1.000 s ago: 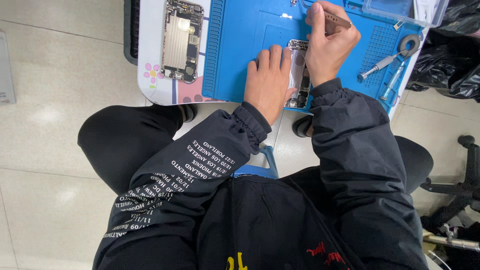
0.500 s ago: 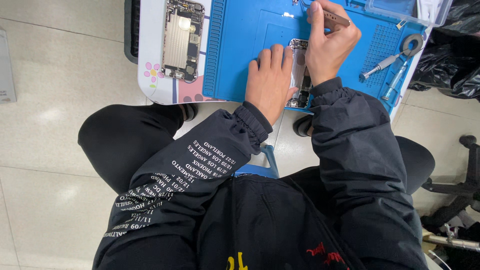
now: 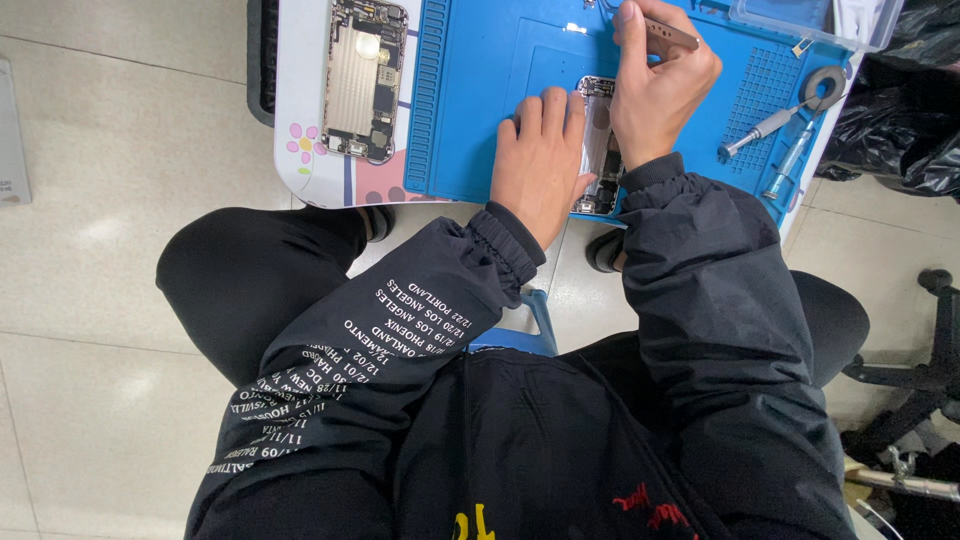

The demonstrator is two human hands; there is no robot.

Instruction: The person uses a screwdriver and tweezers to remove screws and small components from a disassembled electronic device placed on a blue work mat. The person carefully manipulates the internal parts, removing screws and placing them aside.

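Left hand (image 3: 541, 160) lies flat, open, pinning the opened phone (image 3: 598, 140) on the mat (image 3: 480, 90); right hand (image 3: 655, 85) pinches tweezers (image 3: 668, 33); phone likely light, fragile; best held by its edges.

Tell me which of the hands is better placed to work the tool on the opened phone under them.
Right. The right hand grips the slim metal tool above the opened phone, while the left hand lies flat, steadying it.
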